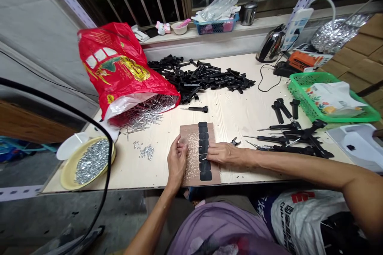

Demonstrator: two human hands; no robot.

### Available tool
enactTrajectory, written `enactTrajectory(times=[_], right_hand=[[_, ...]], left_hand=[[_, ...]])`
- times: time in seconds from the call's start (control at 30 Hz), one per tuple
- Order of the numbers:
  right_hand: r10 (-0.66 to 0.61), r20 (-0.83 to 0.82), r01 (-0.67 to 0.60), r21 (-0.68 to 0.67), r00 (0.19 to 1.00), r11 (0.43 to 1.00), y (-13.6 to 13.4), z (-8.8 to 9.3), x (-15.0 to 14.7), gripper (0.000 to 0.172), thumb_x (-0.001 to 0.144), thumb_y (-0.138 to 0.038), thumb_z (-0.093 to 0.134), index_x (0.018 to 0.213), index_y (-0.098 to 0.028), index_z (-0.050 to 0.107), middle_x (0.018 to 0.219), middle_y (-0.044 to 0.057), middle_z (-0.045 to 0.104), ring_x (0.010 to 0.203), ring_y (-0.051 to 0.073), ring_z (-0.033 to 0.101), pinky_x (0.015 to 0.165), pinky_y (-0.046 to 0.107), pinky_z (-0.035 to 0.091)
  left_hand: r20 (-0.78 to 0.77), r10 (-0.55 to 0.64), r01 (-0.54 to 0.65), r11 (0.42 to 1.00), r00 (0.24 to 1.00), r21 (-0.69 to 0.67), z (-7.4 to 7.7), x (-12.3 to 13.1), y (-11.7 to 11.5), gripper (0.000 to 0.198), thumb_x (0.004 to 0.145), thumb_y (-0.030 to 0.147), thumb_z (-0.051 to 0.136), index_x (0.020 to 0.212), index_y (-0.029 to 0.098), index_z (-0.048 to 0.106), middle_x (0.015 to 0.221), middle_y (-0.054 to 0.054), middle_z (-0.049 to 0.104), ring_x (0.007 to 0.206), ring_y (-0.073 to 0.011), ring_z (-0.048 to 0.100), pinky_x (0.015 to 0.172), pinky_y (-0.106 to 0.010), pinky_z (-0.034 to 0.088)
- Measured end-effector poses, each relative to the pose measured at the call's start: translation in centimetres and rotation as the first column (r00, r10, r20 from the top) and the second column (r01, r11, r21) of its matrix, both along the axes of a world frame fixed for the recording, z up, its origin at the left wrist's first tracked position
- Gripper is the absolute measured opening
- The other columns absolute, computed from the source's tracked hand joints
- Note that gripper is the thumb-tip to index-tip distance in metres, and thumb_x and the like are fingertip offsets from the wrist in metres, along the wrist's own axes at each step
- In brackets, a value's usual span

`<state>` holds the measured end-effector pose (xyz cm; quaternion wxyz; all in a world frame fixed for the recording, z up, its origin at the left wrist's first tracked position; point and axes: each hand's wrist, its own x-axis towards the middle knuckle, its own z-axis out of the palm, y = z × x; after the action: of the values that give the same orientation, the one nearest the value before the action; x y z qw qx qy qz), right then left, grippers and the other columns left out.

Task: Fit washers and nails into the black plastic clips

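Observation:
A brown board (194,127) lies at the table's front edge, its pale worn patch speckled. Down its right side runs a row of several black rounded pads (205,175). My right hand (223,153) rests on the row from the right, fingers pressed together; a small shiny bit shows at the fingertips, too small to name. At the board's left edge is my left hand (177,158), fingers curled in with the thumb close to them; whatever they hold is hidden. Beyond the board lies a black-handled piece with a thin metal shaft (199,109). Pliers-like jaws (235,142) show behind my right wrist.
A red bag (119,67) spills thin metal rods (143,115). A yellow bowl (67,177) holds small metal parts, with more loose parts (147,152) nearby. Black handles (203,75) are heaped at the back. Assembled black pieces (299,139) and a green basket (371,114) are right.

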<state>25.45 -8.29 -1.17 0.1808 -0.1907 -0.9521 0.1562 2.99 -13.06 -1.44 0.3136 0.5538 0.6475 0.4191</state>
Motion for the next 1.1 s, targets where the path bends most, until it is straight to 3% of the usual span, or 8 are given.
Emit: enactTrajectory(times=[0.13, 0.3, 0.43, 0.53, 0.67, 0.8, 0.93, 1.1], right_hand=[[0.047, 0.023, -0.048, 0.047, 0.999, 0.998, -1.3, 0.0, -0.9, 0.032, 0.098, -0.019, 0.030, 0.083, -0.014, 0.058, 0.080, 0.006, 0.056, 0.078, 0.016, 0.046, 0.068, 0.028, 0.040], [-0.090, 0.031, 0.094, -0.154, 0.995, 0.984, -0.8, 2.3, 2.7, 0.032, 0.098, -0.029, 0.035, 0.086, -0.014, 0.061, 0.081, 0.005, 0.058, 0.075, 0.014, 0.050, 0.067, 0.026, 0.041], [-0.144, 0.220, 0.185, -0.178, 0.965, 0.966, 1.9, 5.8, 6.7, 0.032, 0.094, -0.039, 0.046, 0.081, -0.018, 0.066, 0.076, 0.003, 0.061, 0.067, 0.013, 0.053, 0.062, 0.026, 0.040], [-0.325, 0.150, 0.334, -0.042, 0.934, 0.942, 6.0, 6.6, 4.2, 0.033, 0.094, -0.040, 0.044, 0.088, -0.017, 0.067, 0.085, 0.005, 0.065, 0.077, 0.015, 0.056, 0.066, 0.027, 0.041], [-0.473, 0.131, 0.459, 0.123, 0.871, 0.880, 11.9, 4.0, -4.8, 0.027, 0.095, -0.032, 0.043, 0.093, -0.017, 0.066, 0.093, 0.007, 0.064, 0.093, 0.019, 0.052, 0.074, 0.028, 0.038], [-0.575, 0.234, 0.527, 0.238, 0.784, 0.816, 15.3, 0.4, -10.8, 0.025, 0.094, -0.029, 0.043, 0.100, -0.016, 0.063, 0.102, 0.010, 0.061, 0.098, 0.023, 0.047, 0.077, 0.031, 0.035], [-0.587, 0.239, 0.533, 0.256, 0.773, 0.806, 16.0, -1.0, -11.0, 0.027, 0.095, -0.020, 0.036, 0.097, -0.013, 0.061, 0.101, 0.013, 0.059, 0.095, 0.024, 0.046, 0.074, 0.032, 0.035], [-0.555, 0.120, 0.515, 0.255, 0.823, 0.818, 14.6, -0.6, -8.3, 0.026, 0.095, -0.021, 0.036, 0.104, -0.014, 0.059, 0.097, 0.010, 0.059, 0.092, 0.021, 0.049, 0.074, 0.029, 0.037]], left_hand=[[0.001, -0.002, 0.002, 1.000, 1.000, 0.004, -0.1, 0.0, 0.0, 0.050, 0.086, 0.039, 0.052, 0.130, 0.017, 0.046, 0.089, -0.004, 0.057, 0.073, -0.0129, 0.055, 0.070, -0.026, 0.046], [0.030, 0.000, 0.000, 1.000, 1.000, 0.008, 0.0, -0.1, -0.1, 0.050, 0.086, 0.039, 0.053, 0.130, 0.017, 0.046, 0.089, -0.004, 0.058, 0.075, -0.0134, 0.056, 0.071, -0.026, 0.046], [0.076, 0.004, -0.003, 1.000, 0.997, -0.007, -0.4, -0.3, -0.1, 0.050, 0.086, 0.040, 0.053, 0.130, 0.017, 0.046, 0.089, -0.004, 0.058, 0.075, -0.0138, 0.056, 0.071, -0.027, 0.047], [0.109, 0.011, -0.011, 1.000, 0.994, 0.000, -0.7, -0.1, -0.2, 0.049, 0.086, 0.040, 0.053, 0.130, 0.018, 0.047, 0.090, -0.005, 0.059, 0.076, -0.0141, 0.057, 0.071, -0.027, 0.047], [0.110, 0.027, -0.032, 0.999, 0.994, 0.044, -0.4, -0.8, -0.7, 0.042, 0.088, 0.038, 0.051, 0.126, 0.019, 0.050, 0.092, -0.005, 0.059, 0.079, -0.0147, 0.057, 0.070, -0.027, 0.047], [-0.183, 0.149, -0.116, 0.977, 0.972, 0.180, 0.4, -5.2, -0.9, 0.031, 0.090, 0.034, 0.048, 0.113, 0.019, 0.061, 0.096, -0.008, 0.059, 0.084, -0.0179, 0.056, 0.071, -0.030, 0.047], [-0.571, 0.262, -0.144, 0.959, 0.778, 0.243, 0.4, -11.1, -0.7, 0.028, 0.091, 0.030, 0.046, 0.103, 0.018, 0.068, 0.091, -0.009, 0.060, 0.088, -0.0235, 0.050, 0.078, -0.036, 0.043], [-0.769, 0.178, -0.105, 0.984, 0.614, 0.144, -0.1, -14.1, 1.1, 0.029, 0.091, 0.028, 0.044, 0.098, 0.020, 0.071, 0.088, -0.010, 0.060, 0.085, -0.0243, 0.045, 0.073, -0.034, 0.041]])
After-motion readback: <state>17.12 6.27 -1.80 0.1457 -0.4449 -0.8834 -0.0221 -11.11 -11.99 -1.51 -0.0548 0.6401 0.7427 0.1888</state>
